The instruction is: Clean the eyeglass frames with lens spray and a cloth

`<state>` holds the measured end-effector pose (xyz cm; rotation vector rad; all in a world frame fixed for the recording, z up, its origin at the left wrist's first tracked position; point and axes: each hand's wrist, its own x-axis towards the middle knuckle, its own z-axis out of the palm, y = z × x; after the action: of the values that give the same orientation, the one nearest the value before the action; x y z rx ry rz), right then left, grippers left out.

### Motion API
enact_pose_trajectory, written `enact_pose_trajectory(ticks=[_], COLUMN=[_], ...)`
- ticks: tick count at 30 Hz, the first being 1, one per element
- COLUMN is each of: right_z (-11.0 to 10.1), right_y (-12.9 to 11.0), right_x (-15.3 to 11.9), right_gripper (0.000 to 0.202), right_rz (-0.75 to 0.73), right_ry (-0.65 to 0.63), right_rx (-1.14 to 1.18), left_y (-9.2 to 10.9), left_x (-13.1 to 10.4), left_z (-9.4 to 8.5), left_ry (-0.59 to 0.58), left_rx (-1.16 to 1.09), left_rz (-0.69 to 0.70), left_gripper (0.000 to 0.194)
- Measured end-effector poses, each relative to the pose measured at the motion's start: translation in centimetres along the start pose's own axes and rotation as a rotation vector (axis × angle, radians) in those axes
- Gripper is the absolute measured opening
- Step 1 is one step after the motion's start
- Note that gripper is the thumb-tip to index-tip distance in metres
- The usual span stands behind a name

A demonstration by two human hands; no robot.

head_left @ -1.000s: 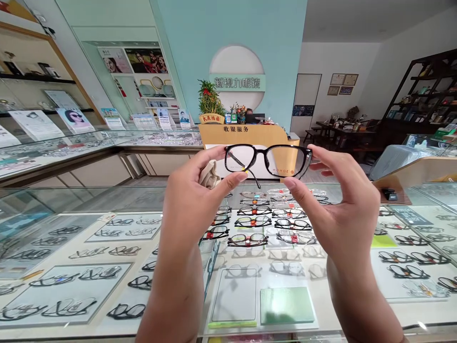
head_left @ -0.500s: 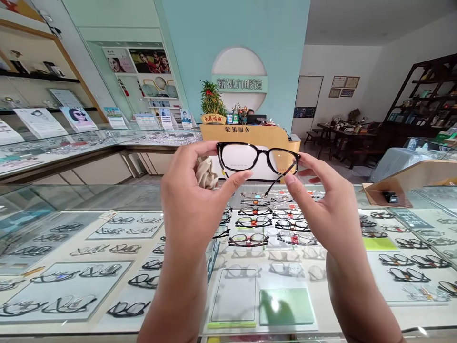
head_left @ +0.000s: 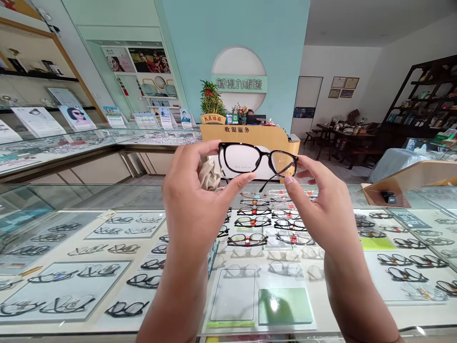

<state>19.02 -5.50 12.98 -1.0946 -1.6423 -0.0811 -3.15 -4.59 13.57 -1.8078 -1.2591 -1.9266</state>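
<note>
Black-framed eyeglasses are held up in front of me, above the glass display case. My left hand is closed on the left end of the frame, and a crumpled beige cloth is tucked in that same hand. At the other end, my right hand pinches the frame's right side between thumb and fingers. One temple arm points down and away behind the lenses. Small print shows on the left lens, and faint reddish marks on the right one.
Below lies the glass display case with rows of eyeglasses inside, a green pad and trays. Beyond stand a wooden cashier counter with a plant, side showcases with display cards, and a wooden stand at right.
The eyeglasses have turned slightly, their right end dipping a little and moving left. Both hands keep their hold, and the right hand has shifted slightly left.
</note>
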Motion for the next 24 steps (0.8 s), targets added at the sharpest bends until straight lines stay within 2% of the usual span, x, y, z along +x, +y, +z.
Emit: enact_pose_trajectory(ticks=[18,21,24], right_z=[0.35,0.35,0.30], right_y=[0.13,0.17,0.14], right_x=[0.08,0.02,0.01], right_gripper=[0.040,0.041,0.045], right_rz=[0.053,0.008,-0.065], right_ry=[-0.065,-0.002,0.138], right_rx=[-0.049,-0.016,0.022], left_y=[0.42,0.17,-0.40], left_x=[0.17,0.18,0.33], left_z=[0.14,0.32,0.72], left_ry=[0.011,-0.002,-0.053], left_rx=[0.012,-0.025,-0.083], left_rz=[0.041,-0.002,-0.073], left_gripper=[0.057,0.058,0.060])
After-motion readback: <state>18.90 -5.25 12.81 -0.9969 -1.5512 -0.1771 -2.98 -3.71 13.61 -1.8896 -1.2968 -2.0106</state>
